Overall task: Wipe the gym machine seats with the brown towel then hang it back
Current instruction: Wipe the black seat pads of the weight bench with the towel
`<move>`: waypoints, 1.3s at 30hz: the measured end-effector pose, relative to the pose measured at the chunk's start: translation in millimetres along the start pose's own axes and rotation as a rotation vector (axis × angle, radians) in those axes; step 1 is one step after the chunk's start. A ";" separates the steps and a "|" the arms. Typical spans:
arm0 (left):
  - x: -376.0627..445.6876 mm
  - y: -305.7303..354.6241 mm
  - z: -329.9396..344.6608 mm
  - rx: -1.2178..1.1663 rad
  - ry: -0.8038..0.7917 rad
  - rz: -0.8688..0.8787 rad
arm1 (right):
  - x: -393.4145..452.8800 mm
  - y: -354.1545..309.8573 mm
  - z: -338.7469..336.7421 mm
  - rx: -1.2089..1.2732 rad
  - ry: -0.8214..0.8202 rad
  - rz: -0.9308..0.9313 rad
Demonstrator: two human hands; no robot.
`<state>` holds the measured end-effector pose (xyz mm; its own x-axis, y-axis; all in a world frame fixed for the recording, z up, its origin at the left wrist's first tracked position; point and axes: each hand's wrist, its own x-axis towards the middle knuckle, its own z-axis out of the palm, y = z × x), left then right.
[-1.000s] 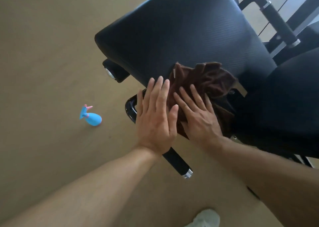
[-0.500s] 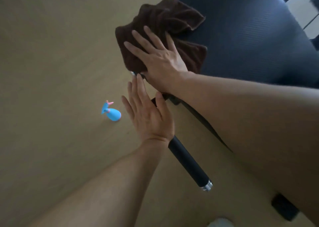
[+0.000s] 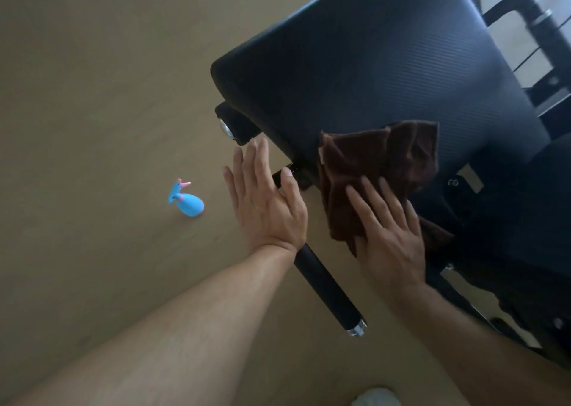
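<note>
Both bare forearms reach forward and up from the lower edge. The left hand (image 3: 265,198) is flat, palm down, fingers straight and close together, thumb tucked alongside, holding nothing. The right hand (image 3: 391,235) is flat too, fingers slightly spread, palm pressing down with no closed grip.

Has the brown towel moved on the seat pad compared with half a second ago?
Yes. The brown towel, under the right hand, went from the seat pad's far-left corner back to its near edge.
</note>
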<state>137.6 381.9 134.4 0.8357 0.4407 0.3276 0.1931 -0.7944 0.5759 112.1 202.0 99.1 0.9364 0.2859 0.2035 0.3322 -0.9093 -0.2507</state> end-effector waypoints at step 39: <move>16.7 -2.8 -12.8 0.302 -0.474 -0.003 | -77.1 -14.5 -30.0 -0.011 -0.282 0.525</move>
<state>144.5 396.8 147.8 0.9611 0.2624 -0.0865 0.2763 -0.9086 0.3133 31.7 184.1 115.4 0.9694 -0.1352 -0.2048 -0.1835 -0.9534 -0.2395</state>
